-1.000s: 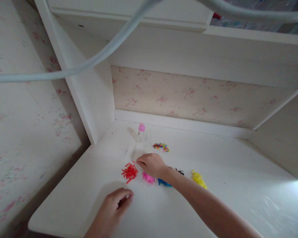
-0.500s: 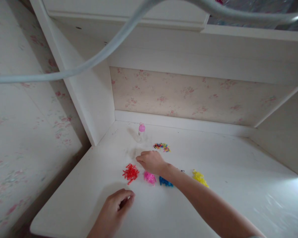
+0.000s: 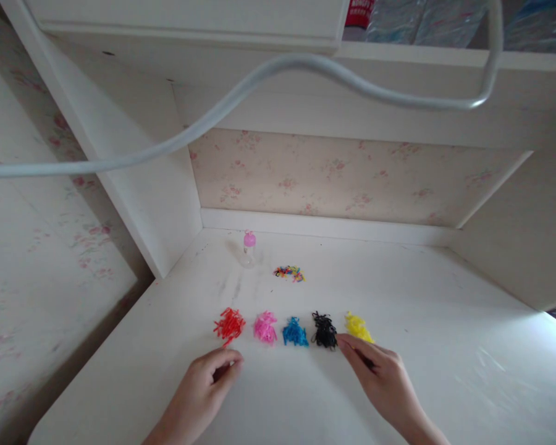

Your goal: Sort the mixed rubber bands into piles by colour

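Note:
Five small piles of tiny bands lie in a row on the white desk [image 3: 435, 321]: red pile [image 3: 228, 325], pink pile [image 3: 264, 327], blue pile [image 3: 294, 332], black pile [image 3: 324, 330], yellow pile [image 3: 358, 326]. My right hand [image 3: 380, 377] rests on the desk just in front of the black and yellow piles, fingers loosely curled, fingertips close to the black pile. My left hand [image 3: 204, 386] lies curled on the desk below the red pile, holding nothing that I can see. A mixed-colour pile [image 3: 289, 272] lies farther back.
A small clear bottle with a pink cap [image 3: 249, 246] stands near the back left corner. White shelf walls enclose the desk on both sides, with a shelf overhead. A grey cable [image 3: 241, 99] hangs across the view close to the camera.
My right hand has drawn back from beside the red pile to the front of the black and yellow piles, uncovering the whole row. The left hand stays put. The view tilted slightly.

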{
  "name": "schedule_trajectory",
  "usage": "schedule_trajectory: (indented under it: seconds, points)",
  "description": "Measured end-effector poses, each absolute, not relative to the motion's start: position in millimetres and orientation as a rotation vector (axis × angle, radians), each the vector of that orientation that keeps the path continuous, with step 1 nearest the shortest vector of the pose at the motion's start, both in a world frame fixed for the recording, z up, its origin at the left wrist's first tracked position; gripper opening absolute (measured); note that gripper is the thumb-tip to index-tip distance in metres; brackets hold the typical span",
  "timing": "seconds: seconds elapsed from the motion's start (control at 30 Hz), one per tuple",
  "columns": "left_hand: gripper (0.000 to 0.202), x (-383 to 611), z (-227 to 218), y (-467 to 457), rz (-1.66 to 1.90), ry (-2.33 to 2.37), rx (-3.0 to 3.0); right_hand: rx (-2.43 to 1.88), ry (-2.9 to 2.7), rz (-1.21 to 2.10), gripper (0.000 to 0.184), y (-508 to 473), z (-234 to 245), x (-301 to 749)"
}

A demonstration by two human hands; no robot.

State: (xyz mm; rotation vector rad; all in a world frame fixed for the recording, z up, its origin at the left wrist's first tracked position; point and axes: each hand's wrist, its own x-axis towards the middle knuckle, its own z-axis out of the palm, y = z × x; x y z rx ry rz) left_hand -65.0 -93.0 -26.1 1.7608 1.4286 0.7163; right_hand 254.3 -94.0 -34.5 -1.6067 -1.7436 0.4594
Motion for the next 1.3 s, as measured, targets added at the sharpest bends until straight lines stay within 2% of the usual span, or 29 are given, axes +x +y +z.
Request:
schedule_trajectory:
  seconds: [0.17,0.3,0.57,0.97,1.3]
  points:
    - [0.026,-39.4,-3.5,-62.7,0.681,1.381,1.996,-1.956,-1.222,0.452,0.041,-128.9,-69.6,310.0]
    - [0.026,-13.5,-6.3,-17.5,0.569,1.444,2.195,-1.964,-1.03,0.463,0.043,-141.5,-73.8,319.5]
    - [0.02,30.0,-26.0,59.4,0.477,1.668,2.292,-1.889,-1.072,0.545,0.041,-140.6,-71.9,313.1]
    - [0.026,65.4,-37.1,94.2,0.336,1.806,2.33,-1.831,-1.089,0.59,0.04,-142.6,-69.9,314.1]
    - [0.024,55.0,-29.7,95.4,0.548,1.698,2.33,-1.825,-1.119,0.57,0.04,-142.5,-68.2,313.5]
